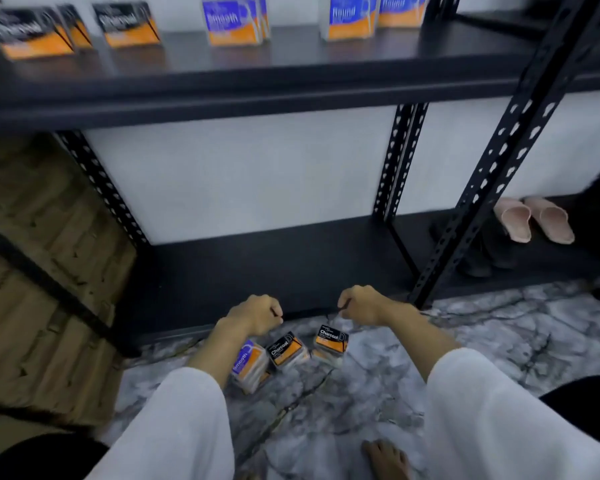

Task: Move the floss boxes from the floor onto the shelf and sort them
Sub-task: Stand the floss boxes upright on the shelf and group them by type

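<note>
Three floss boxes lie on the marble floor: a blue "Smooth" box point(249, 364), a black "Charcoal" box point(286, 349) and another "Charcoal" box point(330, 342). My left hand point(255, 315) hovers just above the Smooth and middle Charcoal boxes, fingers curled, holding nothing. My right hand point(361, 304) hangs curled right above the right Charcoal box, fingertips close to its top edge; contact is unclear. On the upper black shelf point(257, 84) stand Charcoal boxes point(32, 32) at left, Smooth boxes point(234, 20) in the middle and "Round" boxes point(350, 17) at right.
A low black shelf board point(274, 268) runs just behind the floor boxes. Perforated black uprights point(499, 161) stand at right. Pink slippers point(534, 220) sit on the lower right shelf. Cardboard boxes point(32, 271) fill the left. A bare foot point(387, 459) rests on the floor.
</note>
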